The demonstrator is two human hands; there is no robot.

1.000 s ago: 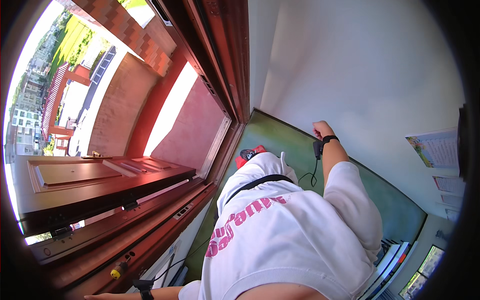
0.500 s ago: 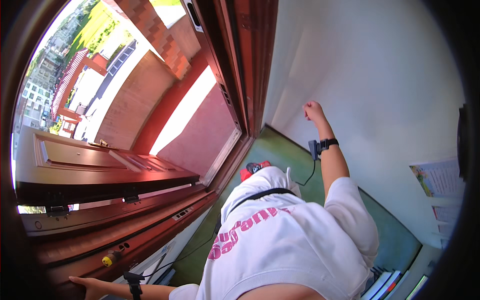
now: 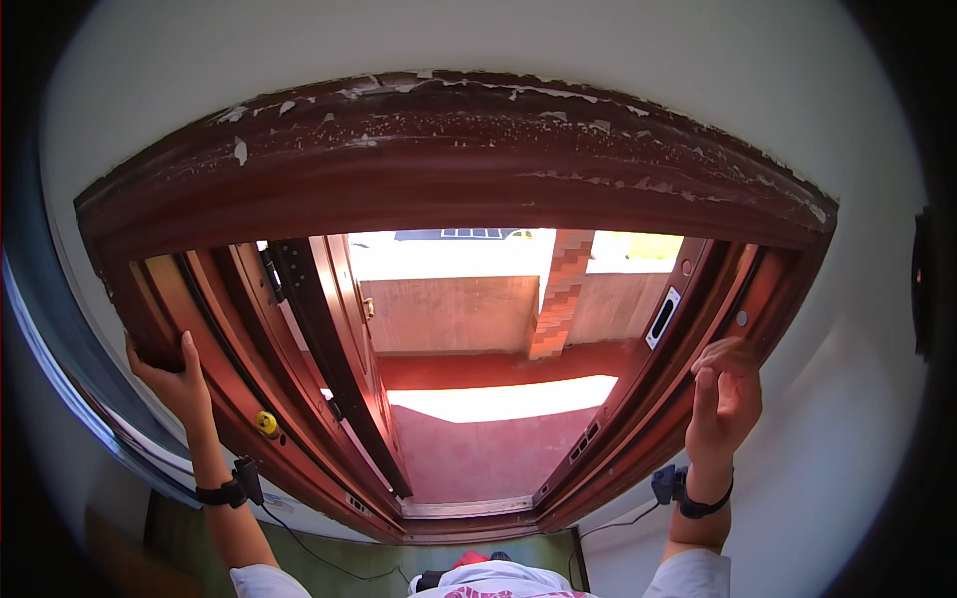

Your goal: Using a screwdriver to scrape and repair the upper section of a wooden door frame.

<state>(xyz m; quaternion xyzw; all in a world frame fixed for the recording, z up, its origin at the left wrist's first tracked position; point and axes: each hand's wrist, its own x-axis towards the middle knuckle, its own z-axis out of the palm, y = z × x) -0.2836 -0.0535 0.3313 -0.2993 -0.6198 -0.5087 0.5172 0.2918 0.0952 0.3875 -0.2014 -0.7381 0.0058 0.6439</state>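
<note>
Framing the doorway between two raised bare hands, a glossy, dark red-brown door frame with flaking, pale-specked paint along its top spans the view. Its long uprights run down from the header, bent inward by the lens. The left hand is the nearer one: it lies at the outer edge of the left upright, thumb and fingers spread apart with that edge between them; how hard they press, I cannot tell. The right hand is raised before the right upright, fingers curled toward the thumb; whether it touches the frame or holds anything small cannot be told. A small, round yellow fitting sits on the left upright, near the left hand and well apart from the right. Beyond it, a dark red-brown panelled door leaf stands swung outward. White wall surrounds the frame; at its foot lies a pale threshold strip, with green floor on the near side and reddish, partly sunlit paving outside.
</note>
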